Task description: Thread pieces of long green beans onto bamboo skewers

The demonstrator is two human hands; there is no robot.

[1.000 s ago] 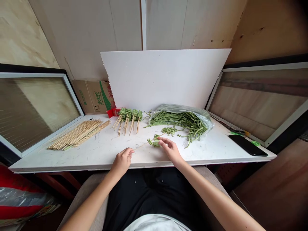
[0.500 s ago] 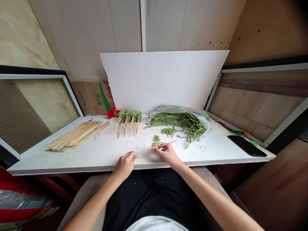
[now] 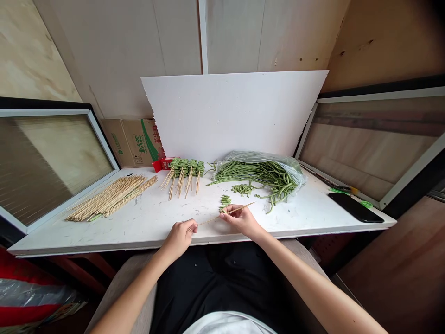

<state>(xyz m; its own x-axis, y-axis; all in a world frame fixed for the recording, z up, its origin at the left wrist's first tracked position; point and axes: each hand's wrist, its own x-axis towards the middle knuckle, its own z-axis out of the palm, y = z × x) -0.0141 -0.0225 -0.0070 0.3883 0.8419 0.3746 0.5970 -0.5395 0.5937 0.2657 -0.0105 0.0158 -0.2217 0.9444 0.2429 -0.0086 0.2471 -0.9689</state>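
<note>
My left hand [image 3: 182, 235] pinches one end of a thin wooden skewer [image 3: 209, 220] above the table's front edge. The skewer slants up to the right, and its pointed end passes my right hand [image 3: 239, 218]. Between the fingertips of my right hand is a small green bean piece [image 3: 223, 211] against the skewer. Just beyond that hand lies a short row of cut bean pieces [image 3: 225, 201]. Behind it sits a small heap of cut bits [image 3: 242, 189]. Long green beans [image 3: 250, 172] spill from a clear plastic bag [image 3: 295, 169].
Bare skewers [image 3: 111, 197] are piled on the white table [image 3: 146, 232] at left. Finished bean skewers [image 3: 187, 168] lie near a red packet [image 3: 162, 164] and a cardboard box [image 3: 134, 141]. A black phone [image 3: 355, 207] and scissors [image 3: 339, 187] are at right.
The view has shifted slightly. Both hands keep nearly the same hold on the skewer, with the bean piece still at my right fingertips.
</note>
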